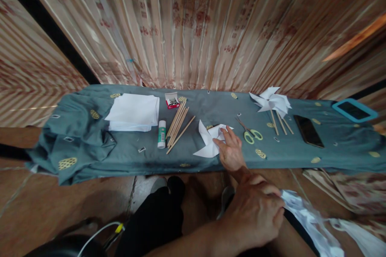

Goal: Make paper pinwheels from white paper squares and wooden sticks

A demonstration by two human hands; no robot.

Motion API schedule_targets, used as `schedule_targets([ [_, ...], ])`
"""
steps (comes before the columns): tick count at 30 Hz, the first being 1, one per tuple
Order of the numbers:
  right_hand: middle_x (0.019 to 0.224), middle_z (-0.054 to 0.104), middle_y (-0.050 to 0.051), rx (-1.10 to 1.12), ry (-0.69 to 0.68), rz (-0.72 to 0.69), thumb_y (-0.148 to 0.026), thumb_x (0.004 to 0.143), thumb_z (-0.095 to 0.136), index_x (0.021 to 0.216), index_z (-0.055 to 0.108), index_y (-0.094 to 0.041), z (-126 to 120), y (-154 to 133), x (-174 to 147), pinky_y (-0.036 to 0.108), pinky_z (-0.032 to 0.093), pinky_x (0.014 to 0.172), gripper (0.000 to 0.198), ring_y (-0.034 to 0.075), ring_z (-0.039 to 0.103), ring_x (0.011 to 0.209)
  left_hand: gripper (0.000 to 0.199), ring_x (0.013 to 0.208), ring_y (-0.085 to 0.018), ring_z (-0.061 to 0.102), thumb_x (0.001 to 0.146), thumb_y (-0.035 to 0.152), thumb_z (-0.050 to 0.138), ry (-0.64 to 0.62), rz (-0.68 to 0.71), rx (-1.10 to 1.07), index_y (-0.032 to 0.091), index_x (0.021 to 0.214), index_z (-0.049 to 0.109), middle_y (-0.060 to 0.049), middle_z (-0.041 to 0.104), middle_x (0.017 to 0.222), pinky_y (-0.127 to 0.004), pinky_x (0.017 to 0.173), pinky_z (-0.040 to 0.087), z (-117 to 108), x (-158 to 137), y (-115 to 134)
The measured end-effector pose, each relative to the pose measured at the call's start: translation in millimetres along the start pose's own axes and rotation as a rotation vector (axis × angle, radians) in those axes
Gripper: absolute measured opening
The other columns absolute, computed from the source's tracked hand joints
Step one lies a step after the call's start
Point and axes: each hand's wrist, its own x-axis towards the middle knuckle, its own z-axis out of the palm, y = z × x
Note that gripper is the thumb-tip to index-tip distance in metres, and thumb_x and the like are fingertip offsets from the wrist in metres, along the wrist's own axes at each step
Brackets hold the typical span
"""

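Note:
A white paper pinwheel (pixel 209 138) lies on the cloth near the front edge, without a stick in view. My right hand (pixel 231 150) rests on its right side, thumb and fingers bent and pressing on the folded paper. Reaching across from the lower left, my left hand (pixel 256 207) is closed around my right forearm just behind the wrist. Green-handled scissors (pixel 249 131) lie right of the pinwheel, blades partly apart. To its left are several thin wooden sticks (pixel 177 124) and a green and white glue stick (pixel 162 134).
A stack of white paper (pixel 132 112) and an open red box of small dark items (pixel 172 101) sit leftward. Finished pinwheels on sticks (pixel 273 102), a phone (pixel 308 130) and a blue-framed tablet (pixel 354 110) lie rightward. A patterned curtain (pixel 193 28) hangs behind.

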Motion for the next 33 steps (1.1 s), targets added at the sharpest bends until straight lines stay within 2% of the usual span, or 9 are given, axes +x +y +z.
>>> schedule_targets([
  [7,0.137,0.056,0.016,-0.041,0.018,0.008,-0.008,0.084,0.048,0.095,0.075,-0.019,3.5,-8.1,2.8,0.045,0.032,0.102,0.031,0.030,0.034,0.139,0.017,0.094,-0.017,0.057,0.089,0.022,0.054,-0.038,-0.009,-0.004,0.014,0.084,0.069,-0.002,0.072,0.101,-0.036,0.088,0.044,-4.0,2.6,1.8],
  [14,0.137,0.056,0.015,0.000,0.021,0.049,-0.007,0.083,0.046,0.096,0.075,-0.019,9.4,-4.7,1.2,0.046,0.034,0.101,0.034,0.031,0.034,0.139,0.016,0.098,-0.017,0.057,0.089,0.022,0.055,0.050,-0.005,-0.029,0.015,0.087,0.069,0.000,0.071,0.102,-0.034,0.093,0.043,-4.3,-3.5,-1.9],
  [19,0.134,0.058,0.015,0.009,0.075,0.035,-0.008,0.082,0.045,0.093,0.075,-0.019,15.9,-0.5,-1.1,0.047,0.037,0.098,0.034,0.032,0.037,0.137,0.016,0.095,-0.016,0.058,0.089,0.020,0.055,0.107,0.019,-0.048,0.014,0.084,0.070,-0.002,0.072,0.100,-0.033,0.093,0.044,-11.1,-6.2,-2.3],
  [25,0.132,0.060,0.015,0.026,0.088,0.018,-0.008,0.082,0.045,0.093,0.074,-0.020,19.3,0.2,-1.4,0.046,0.038,0.098,0.033,0.030,0.037,0.137,0.017,0.097,-0.017,0.060,0.089,0.020,0.054,0.095,-0.011,-0.060,0.018,0.088,0.071,-0.004,0.072,0.101,-0.035,0.093,0.046,-11.6,-7.7,-8.5],
  [29,0.136,0.057,0.010,0.055,0.089,0.064,-0.008,0.079,0.049,0.094,0.074,-0.023,20.1,3.4,0.0,0.049,0.035,0.101,0.033,0.030,0.035,0.139,0.016,0.095,-0.017,0.060,0.088,0.018,0.056,0.169,-0.080,-0.076,0.016,0.088,0.072,-0.003,0.073,0.101,-0.035,0.091,0.047,-12.8,-4.5,-17.7],
  [33,0.133,0.059,0.006,0.096,0.128,0.070,-0.010,0.078,0.050,0.097,0.072,-0.027,23.9,13.8,0.7,0.044,0.038,0.101,0.034,0.026,0.039,0.136,0.014,0.093,-0.017,0.061,0.085,0.015,0.059,0.289,-0.075,-0.102,0.015,0.090,0.072,-0.004,0.073,0.100,-0.033,0.091,0.048,-24.3,-1.2,-23.9],
])
